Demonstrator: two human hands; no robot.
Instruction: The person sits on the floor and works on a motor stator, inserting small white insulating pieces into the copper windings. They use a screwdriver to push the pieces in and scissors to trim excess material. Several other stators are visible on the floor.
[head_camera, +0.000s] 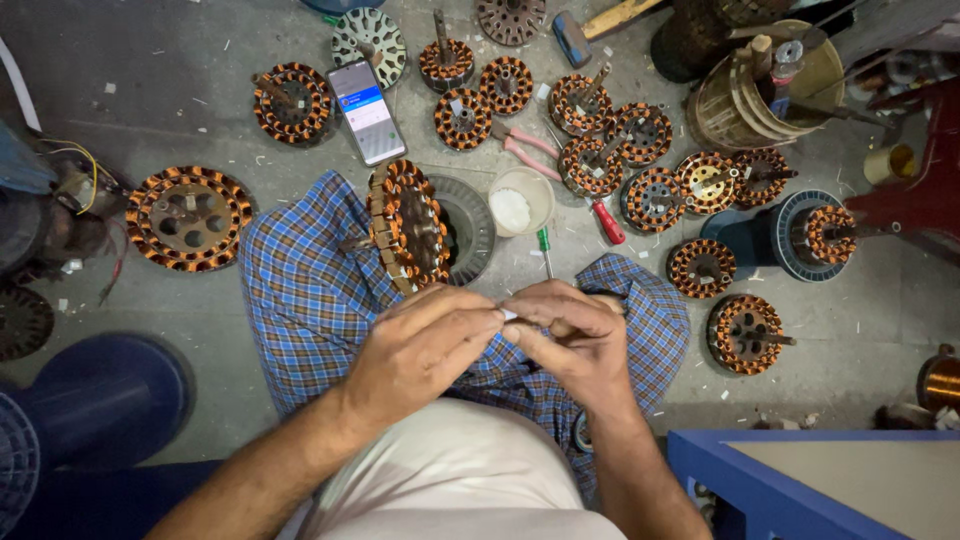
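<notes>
Left hand (425, 345) and right hand (572, 335) pinch small pale sliver (510, 315) between fingertips, just below copper-wound round stator (408, 225) propped on checked-cloth lap; best keep grip tight, sliver near stator; white powder cup (520, 200) right of stator

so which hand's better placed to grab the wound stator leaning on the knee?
Left, probably. The left hand lies just below the wound stator propped on the blue checked cloth; the right hand sits farther off. Both pinch a small pale piece.
</notes>
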